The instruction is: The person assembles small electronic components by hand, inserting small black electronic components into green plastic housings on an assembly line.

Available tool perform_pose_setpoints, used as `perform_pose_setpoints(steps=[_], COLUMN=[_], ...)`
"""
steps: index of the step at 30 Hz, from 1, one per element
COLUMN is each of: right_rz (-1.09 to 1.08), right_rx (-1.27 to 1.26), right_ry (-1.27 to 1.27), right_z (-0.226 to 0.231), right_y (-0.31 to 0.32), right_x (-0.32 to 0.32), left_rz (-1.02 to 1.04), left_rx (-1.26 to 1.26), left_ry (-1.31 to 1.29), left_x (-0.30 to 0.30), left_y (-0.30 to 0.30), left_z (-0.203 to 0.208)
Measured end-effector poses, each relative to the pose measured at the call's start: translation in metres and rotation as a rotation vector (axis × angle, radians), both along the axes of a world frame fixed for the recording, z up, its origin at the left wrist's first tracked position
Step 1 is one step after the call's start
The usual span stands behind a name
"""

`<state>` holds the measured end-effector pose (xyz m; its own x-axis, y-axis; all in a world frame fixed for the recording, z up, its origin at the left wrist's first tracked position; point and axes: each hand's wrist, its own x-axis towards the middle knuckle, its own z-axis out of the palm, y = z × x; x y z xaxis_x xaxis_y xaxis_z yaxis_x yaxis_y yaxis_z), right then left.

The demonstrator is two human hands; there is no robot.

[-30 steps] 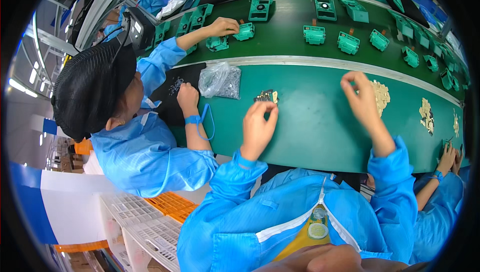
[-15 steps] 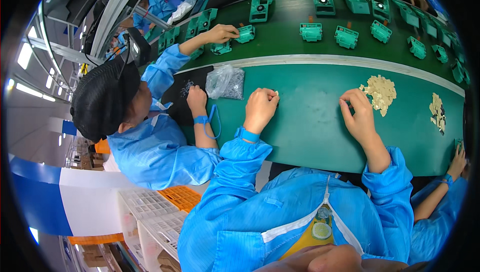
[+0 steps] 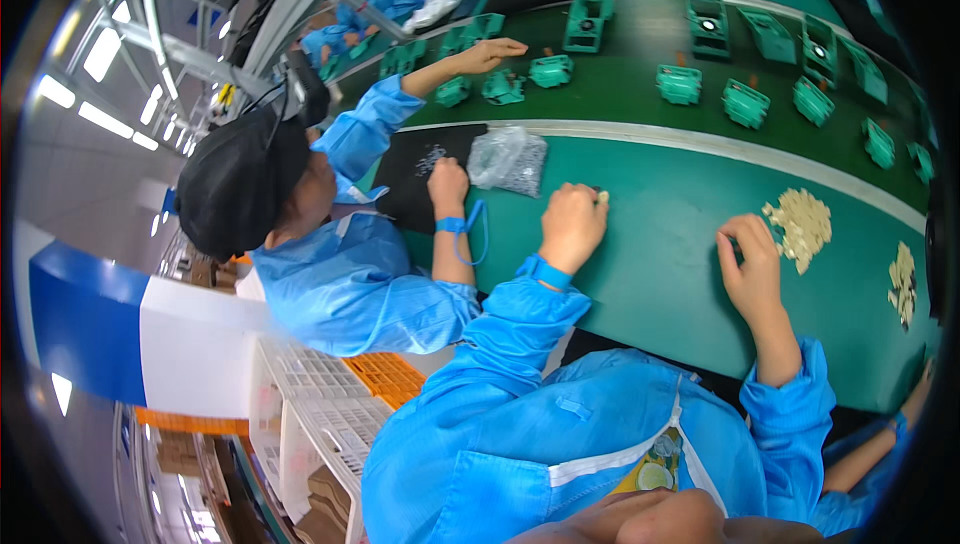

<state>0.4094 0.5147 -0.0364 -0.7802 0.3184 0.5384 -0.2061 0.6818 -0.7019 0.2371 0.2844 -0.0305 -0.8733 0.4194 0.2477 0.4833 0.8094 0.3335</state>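
My left hand is raised above the green work surface, with thumb and forefinger pinched on a small pale-yellow piece. A dark spot shows beside that piece, too small to make out. To the right, my right hand hovers over the same surface with its fingers loosely curled and the thumb a little apart. Nothing shows between them. Just beyond this hand lies a heap of flat pale-yellow pieces. Farther right is a smaller pile of similar pieces, with some dark bits among them.
Green housings stand on the dark green belt beyond a pale rail. A clear bag of small parts lies left of my left hand. A co-worker sits at my left; another person's forearm shows at lower right.
The whole view has shifted, so the table sits farther right. My left hand has turned slightly, showing more of the piece. The co-worker's far hand has lifted off a green housing.
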Motion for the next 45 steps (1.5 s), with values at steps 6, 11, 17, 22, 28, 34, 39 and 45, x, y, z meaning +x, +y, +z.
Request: perform_pose_setpoints(steps=[6, 11, 17, 22, 28, 34, 39, 45], right_rz=[0.028, 0.029, 0.031, 0.030, 0.033, 0.042, 0.046, 0.051], right_rx=[-0.027, -0.046, -0.068, -0.070, -0.082, -0.081, -0.094, -0.092], right_ry=[-0.035, -0.049, -0.060, -0.078, -0.067, -0.066, -0.067, -0.080], right_z=[0.002, 0.001, -0.001, -0.001, 0.000, 0.000, 0.000, -0.001], right_y=[-0.006, -0.006, -0.005, -0.005, -0.005, -0.004, -0.004, -0.004], right_x=[-0.004, -0.006, -0.006, -0.003, -0.001, 0.002, 0.003, 0.003], left_rz=[0.014, 0.010, 0.068, 0.040, 0.039, 0.007, -0.002, -0.037], left_rx=[0.020, 0.047, -0.030, -0.006, 0.062, 0.040, 0.079, 0.134], left_ry=[-0.135, -0.094, -0.026, -0.178, 0.052, -0.155, -0.105, -0.178], left_x=[-0.003, -0.001, 0.000, 0.004, 0.018, 0.009, 0.015, 0.011], left_y=[-0.003, 0.000, 0.003, 0.003, 0.002, 0.001, 0.002, -0.008], left_z=[0.000, -0.005, 0.001, 0.008, 0.001, 0.000, 0.005, 0.018])
